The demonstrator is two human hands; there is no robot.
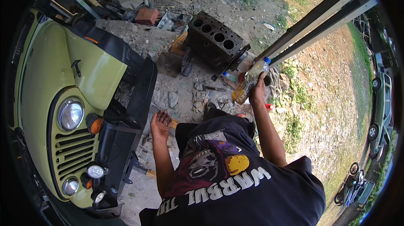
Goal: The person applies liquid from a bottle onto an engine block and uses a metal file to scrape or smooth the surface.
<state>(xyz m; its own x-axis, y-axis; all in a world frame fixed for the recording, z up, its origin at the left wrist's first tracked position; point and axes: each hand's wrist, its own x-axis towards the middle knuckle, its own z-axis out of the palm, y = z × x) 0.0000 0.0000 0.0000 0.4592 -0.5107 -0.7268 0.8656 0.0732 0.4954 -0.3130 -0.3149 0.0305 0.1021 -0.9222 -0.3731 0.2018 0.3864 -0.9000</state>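
My right hand (258,91) is wrapped round a clear plastic bottle (255,73) with a blue cap and amber liquid in its lower part. The bottle leans, its cap up and to the right. To the left, my left hand (161,126) is held palm up with its fingers apart and nothing in it. Ahead of both hands an engine block (215,41) sits low over the ground, its row of round cylinder bores facing up. A second small bottle with a blue cap (229,76) lies near the block's lower right corner, partly hidden by the bottle I hold.
A light green off-road vehicle (80,83) with a black bumper (122,137) stands close on my left. Metal posts (315,24) rise at the right. A red box (147,16) lies behind the engine block. Farther right are a parked car (381,108) and a motorbike (350,184).
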